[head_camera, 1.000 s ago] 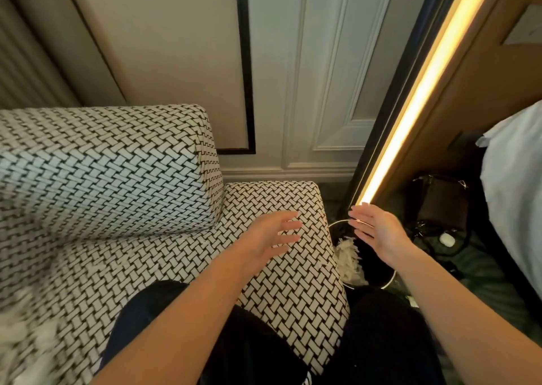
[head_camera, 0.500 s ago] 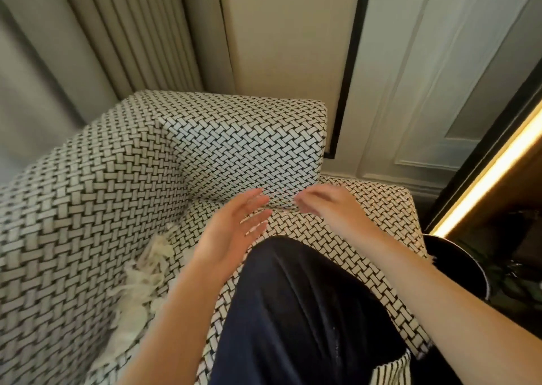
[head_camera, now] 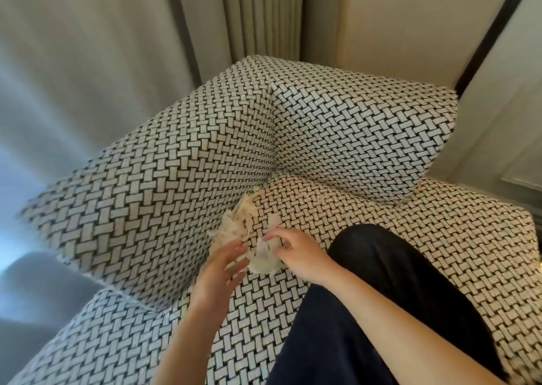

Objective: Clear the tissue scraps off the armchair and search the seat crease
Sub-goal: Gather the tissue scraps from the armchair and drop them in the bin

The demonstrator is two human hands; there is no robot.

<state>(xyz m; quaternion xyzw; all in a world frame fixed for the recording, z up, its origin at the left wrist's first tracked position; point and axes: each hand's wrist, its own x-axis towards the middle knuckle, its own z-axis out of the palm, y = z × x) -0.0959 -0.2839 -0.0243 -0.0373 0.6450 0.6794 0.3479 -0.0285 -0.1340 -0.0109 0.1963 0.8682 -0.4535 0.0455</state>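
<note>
The armchair (head_camera: 181,185) is covered in black-and-white woven fabric. White tissue scraps (head_camera: 237,223) lie in a loose pile on the seat, along the crease under the left backrest. My right hand (head_camera: 296,252) reaches into the pile and its curled fingers pinch a clump of tissue (head_camera: 262,260). My left hand (head_camera: 223,270) is just left of that clump, palm turned toward it, fingers straight and spread. The seat crease (head_camera: 331,185) runs on to the right under the other backrest cushion, bare of scraps.
My knee in dark trousers (head_camera: 381,282) rests on the seat to the right of my hands. Grey curtains (head_camera: 117,47) hang behind the chair on the left. A panelled wall (head_camera: 498,105) stands close on the right.
The view has swung left from the bin and the light strip to the chair's corner. Both hands moved left and down onto the tissue pile, and my right hand has taken hold of a clump.
</note>
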